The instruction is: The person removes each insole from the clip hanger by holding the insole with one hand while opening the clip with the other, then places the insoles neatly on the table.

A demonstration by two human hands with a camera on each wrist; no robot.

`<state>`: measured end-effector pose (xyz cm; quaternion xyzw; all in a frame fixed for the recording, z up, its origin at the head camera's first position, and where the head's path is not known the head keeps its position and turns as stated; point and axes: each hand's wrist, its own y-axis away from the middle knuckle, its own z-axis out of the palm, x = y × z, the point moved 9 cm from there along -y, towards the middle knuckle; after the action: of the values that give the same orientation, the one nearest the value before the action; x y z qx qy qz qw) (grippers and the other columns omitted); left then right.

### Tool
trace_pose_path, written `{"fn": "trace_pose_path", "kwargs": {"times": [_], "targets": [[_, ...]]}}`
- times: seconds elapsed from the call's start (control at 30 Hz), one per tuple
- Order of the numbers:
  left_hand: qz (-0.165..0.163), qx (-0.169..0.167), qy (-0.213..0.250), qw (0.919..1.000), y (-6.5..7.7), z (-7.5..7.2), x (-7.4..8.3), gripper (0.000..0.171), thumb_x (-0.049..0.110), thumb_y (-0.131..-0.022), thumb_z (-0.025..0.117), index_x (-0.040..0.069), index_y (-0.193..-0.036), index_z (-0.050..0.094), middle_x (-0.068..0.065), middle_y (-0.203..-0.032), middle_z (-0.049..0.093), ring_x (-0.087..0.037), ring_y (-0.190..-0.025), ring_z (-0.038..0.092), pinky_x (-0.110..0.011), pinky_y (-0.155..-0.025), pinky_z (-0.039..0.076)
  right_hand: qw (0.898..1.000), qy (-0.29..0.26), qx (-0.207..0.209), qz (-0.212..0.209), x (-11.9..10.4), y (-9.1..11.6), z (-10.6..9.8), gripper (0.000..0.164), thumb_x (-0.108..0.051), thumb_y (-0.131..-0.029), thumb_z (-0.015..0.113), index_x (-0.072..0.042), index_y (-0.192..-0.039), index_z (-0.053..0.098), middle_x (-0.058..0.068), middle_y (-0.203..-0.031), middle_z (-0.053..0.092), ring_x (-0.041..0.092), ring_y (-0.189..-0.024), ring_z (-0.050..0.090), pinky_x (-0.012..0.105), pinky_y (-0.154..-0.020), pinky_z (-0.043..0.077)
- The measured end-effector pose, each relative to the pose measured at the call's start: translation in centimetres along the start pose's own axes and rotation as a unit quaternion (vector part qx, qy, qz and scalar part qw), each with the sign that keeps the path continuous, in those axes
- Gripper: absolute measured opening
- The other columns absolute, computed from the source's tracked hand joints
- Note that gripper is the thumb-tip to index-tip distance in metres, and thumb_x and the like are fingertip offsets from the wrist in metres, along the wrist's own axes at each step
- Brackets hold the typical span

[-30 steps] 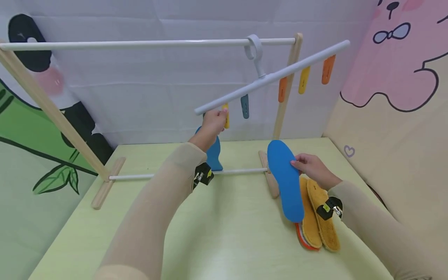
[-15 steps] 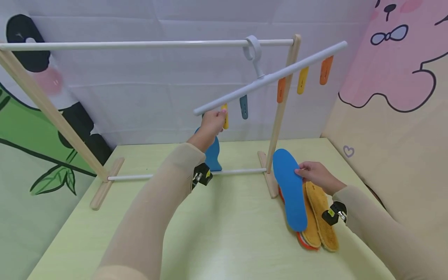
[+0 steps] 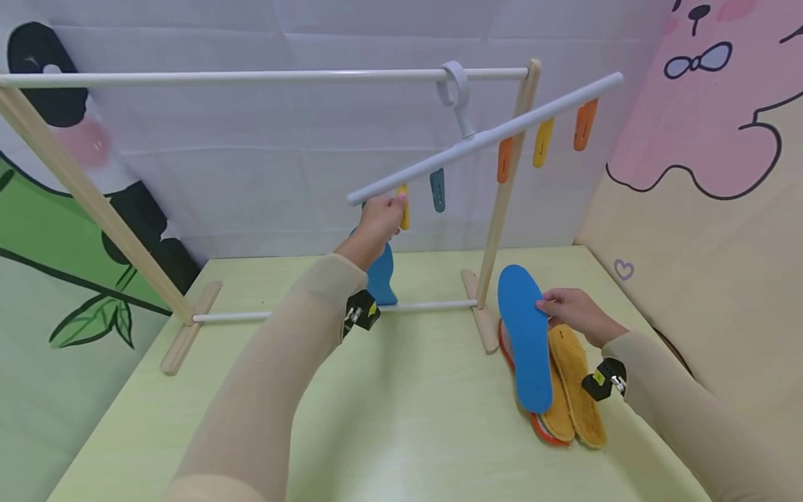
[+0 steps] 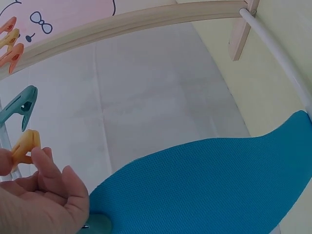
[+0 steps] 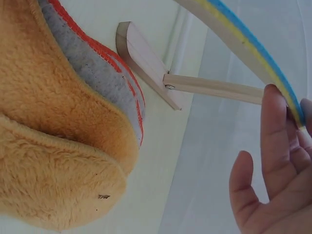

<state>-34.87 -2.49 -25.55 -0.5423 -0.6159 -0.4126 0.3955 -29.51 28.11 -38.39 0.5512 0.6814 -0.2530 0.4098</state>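
My left hand (image 3: 378, 224) pinches a yellow clothespin (image 4: 27, 144) near the left end of the white hanger bar (image 3: 483, 139). Just beside that hand hangs one blue insole (image 4: 204, 185), caught at its end by a green clothespin (image 4: 100, 223); part of it is hidden behind the hand and wrist in the head view. At the right, my right hand (image 3: 576, 314) pinches the side edge of another blue insole (image 3: 527, 341) between thumb and fingers. That insole is raised over a pile of fuzzy tan insoles (image 3: 580, 390) and a grey, red-edged insole (image 5: 87, 53).
The hanger's hook (image 3: 460, 94) sits over the white top rail (image 3: 263, 79) of a wooden-ended rack. Several more clothespins hang along the bar, among them a teal one (image 3: 437, 189) and an orange one (image 3: 585, 125). A lower rail (image 3: 433, 305) runs just above the table (image 3: 401, 418).
My right hand has shifted the blue insole slightly right and down, so more of the red-edged insole shows. The left hand stays on the yellow clothespin.
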Motion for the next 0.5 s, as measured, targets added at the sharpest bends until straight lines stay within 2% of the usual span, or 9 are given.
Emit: {"fn": "trace_pose_path", "kwargs": {"times": [0.27, 0.5], "targets": [[-0.001, 0.002, -0.007, 1.0, 0.1, -0.1, 0.1, 0.037, 0.034, -0.104, 0.039, 0.002, -0.103, 0.057, -0.007, -0.088, 0.048, -0.02, -0.071, 0.042, -0.027, -0.064, 0.034, 1.0, 0.001, -0.004, 0.011, 0.6, 0.1, 0.3, 0.033, -0.016, -0.102, 0.048, 0.014, -0.112, 0.055, 0.003, -0.086, 0.062, 0.018, -0.077, 0.064, 0.045, -0.086, 0.048], [0.003, 0.001, -0.006, 1.0, 0.0, 0.0, 0.0, 0.037, 0.034, -0.104, 0.04, 0.001, -0.104, 0.057, -0.007, -0.09, 0.049, -0.019, -0.071, 0.042, -0.028, -0.067, 0.036, 1.0, 0.007, 0.006, 0.026, 1.8, 0.2, 0.8, 0.03, -0.017, -0.101, 0.049, 0.011, -0.108, 0.057, 0.002, -0.082, 0.059, 0.016, -0.074, 0.062, 0.042, -0.08, 0.048]]}}
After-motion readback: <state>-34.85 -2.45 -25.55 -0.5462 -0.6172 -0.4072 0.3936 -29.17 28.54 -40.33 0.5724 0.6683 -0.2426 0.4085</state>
